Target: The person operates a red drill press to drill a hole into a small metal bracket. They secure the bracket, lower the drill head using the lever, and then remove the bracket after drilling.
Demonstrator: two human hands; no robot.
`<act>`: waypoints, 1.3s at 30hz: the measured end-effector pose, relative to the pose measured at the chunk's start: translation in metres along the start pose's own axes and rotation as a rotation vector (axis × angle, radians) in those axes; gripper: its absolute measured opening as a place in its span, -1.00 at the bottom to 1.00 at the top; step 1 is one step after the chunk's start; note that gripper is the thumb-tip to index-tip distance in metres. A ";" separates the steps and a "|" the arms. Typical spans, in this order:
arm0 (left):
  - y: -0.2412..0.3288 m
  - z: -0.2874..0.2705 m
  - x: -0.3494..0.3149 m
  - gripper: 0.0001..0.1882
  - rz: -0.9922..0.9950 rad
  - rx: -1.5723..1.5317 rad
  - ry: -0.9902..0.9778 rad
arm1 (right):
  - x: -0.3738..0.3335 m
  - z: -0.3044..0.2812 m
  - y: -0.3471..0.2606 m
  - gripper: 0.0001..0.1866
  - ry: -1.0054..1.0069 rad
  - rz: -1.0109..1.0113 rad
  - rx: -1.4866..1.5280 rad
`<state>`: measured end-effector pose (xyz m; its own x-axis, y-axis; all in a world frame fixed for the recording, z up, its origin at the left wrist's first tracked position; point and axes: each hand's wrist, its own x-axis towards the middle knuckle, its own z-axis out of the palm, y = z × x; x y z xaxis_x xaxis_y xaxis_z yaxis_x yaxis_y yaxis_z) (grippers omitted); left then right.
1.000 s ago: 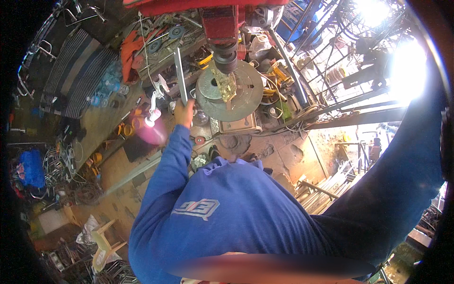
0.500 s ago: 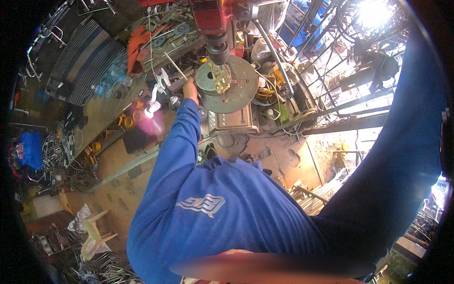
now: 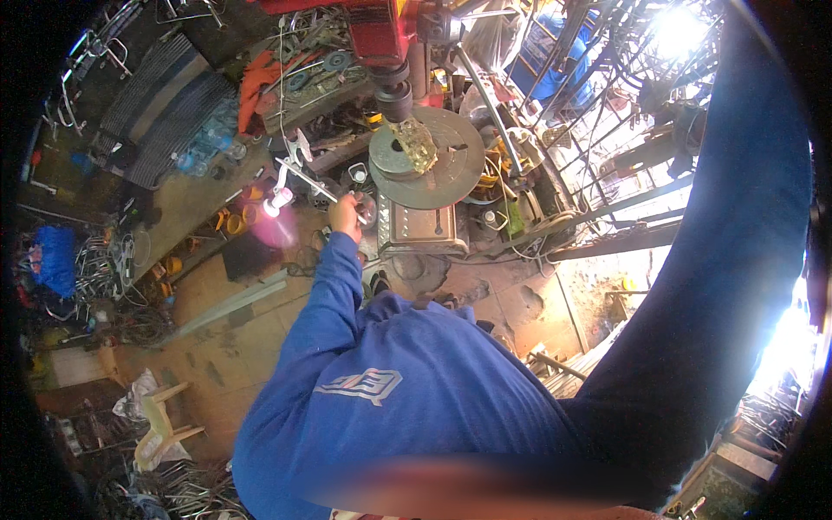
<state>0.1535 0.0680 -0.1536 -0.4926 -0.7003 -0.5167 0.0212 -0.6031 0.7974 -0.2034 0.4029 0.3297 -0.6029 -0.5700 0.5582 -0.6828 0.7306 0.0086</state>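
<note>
Just left of upper centre, left hand [image 3: 345, 217] grips thin bar [image 3: 309, 182], near round metal plate [image 3: 466, 173]. Right hand out of frame, can't tell its state.

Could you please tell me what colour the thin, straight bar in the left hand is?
The thin, straight bar is pale silvery grey, clearest in the head view.

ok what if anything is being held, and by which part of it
The left hand holds a slim pale bar by its near end. The right hand is out of view, so what it holds cannot be told.
</note>
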 end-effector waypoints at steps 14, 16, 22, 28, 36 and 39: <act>0.042 0.000 -0.041 -0.69 0.482 0.575 -0.132 | -0.207 0.089 -0.189 -0.53 0.530 -0.305 0.676; 0.052 -0.018 -0.044 -0.65 0.640 0.737 -0.150 | -0.255 0.149 -0.243 -0.34 -0.082 -0.108 0.695; 0.113 -0.062 -0.024 -0.58 0.256 1.043 -0.311 | -0.257 0.289 -0.295 -0.09 -0.130 0.412 0.542; 0.148 -0.069 -0.008 -0.44 0.591 1.322 -0.357 | -0.264 0.284 -0.299 -0.26 -0.154 0.450 0.508; 0.143 -0.044 -0.006 -0.31 0.820 1.314 -0.469 | -0.269 0.280 -0.304 -0.19 -0.115 0.491 0.568; 0.132 -0.021 -0.003 -0.31 0.759 1.349 -0.504 | -0.263 0.244 -0.298 -0.16 -0.186 0.617 0.640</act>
<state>0.1759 -0.0172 -0.0532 -0.9497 -0.3115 0.0329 -0.2232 0.7469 0.6263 0.0575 0.2432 -0.0224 -0.9566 -0.2387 0.1673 -0.2817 0.6093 -0.7412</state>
